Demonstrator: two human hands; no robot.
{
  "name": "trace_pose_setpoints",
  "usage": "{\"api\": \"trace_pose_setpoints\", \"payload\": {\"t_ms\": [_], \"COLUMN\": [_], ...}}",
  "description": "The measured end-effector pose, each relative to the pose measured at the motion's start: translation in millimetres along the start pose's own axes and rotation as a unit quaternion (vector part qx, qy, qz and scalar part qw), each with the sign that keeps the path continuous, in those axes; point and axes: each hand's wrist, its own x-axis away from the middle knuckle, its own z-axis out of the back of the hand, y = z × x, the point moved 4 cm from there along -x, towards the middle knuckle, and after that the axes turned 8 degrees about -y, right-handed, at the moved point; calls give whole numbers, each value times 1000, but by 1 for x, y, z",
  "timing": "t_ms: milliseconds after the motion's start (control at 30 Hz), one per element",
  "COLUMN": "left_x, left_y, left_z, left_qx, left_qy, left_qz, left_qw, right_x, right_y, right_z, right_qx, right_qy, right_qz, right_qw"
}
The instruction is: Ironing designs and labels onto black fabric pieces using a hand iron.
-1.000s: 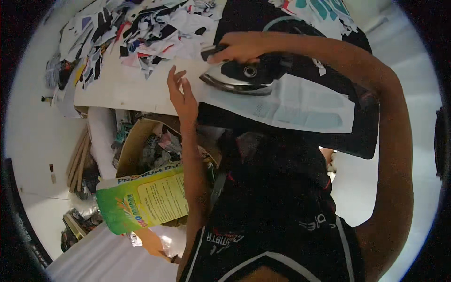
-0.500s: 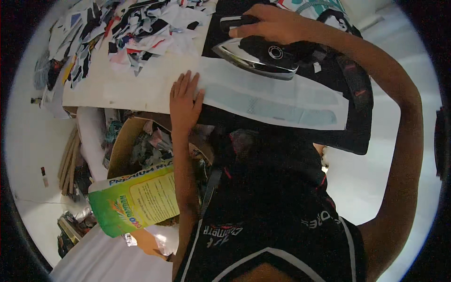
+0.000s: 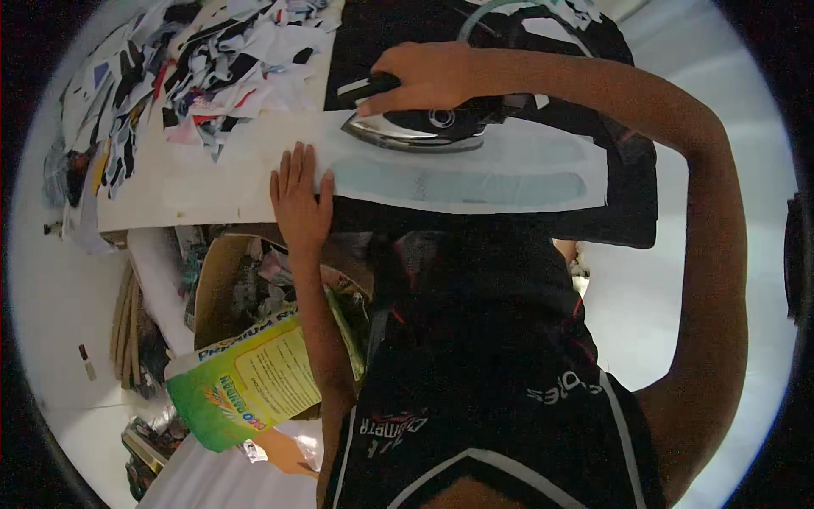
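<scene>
- One iron [image 3: 411, 136] is gripped over a white sheet [image 3: 500, 163] by the right hand [image 3: 431, 75], fingers closed
- Left hand [image 3: 303, 208] is laid flat, fingers slightly apart
- Ironing seems unfinished; progress cannot be measured

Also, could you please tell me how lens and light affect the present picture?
In the head view, the fisheye leaves dark, curved margins; the iron shows bright reflections on its metal; the shirt is so dark that its folds are hard to read.

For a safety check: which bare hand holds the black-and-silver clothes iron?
The right hand, holding the iron from above; the left hand lies apart.
</scene>
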Motion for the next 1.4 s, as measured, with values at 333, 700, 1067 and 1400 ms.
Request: {"api": "trace_pose_setpoints", "payload": {"t_ms": [333,700,1067,1400], "left_x": [0,-1,1,1], "left_y": [-9,-11,-12,-11], "left_z": [-7,-9,-5,-5], "left_qx": [-19,-22,-5,-25], "left_qy": [-2,-20,-21,-12], "left_qz": [6,11,10,3], "left_qw": [1000,999,1000,1000], "right_x": [10,87,189,244], "right_y": [21,71,134,163], "right_z": [-30,-31,-35,-51], "right_qx": [-40,-68,-147,-185], "right_qy": [-72,-56,-45,14], "right_qz": [-47,-141,-282,-369], "right_qw": [995,986,947,911]}}
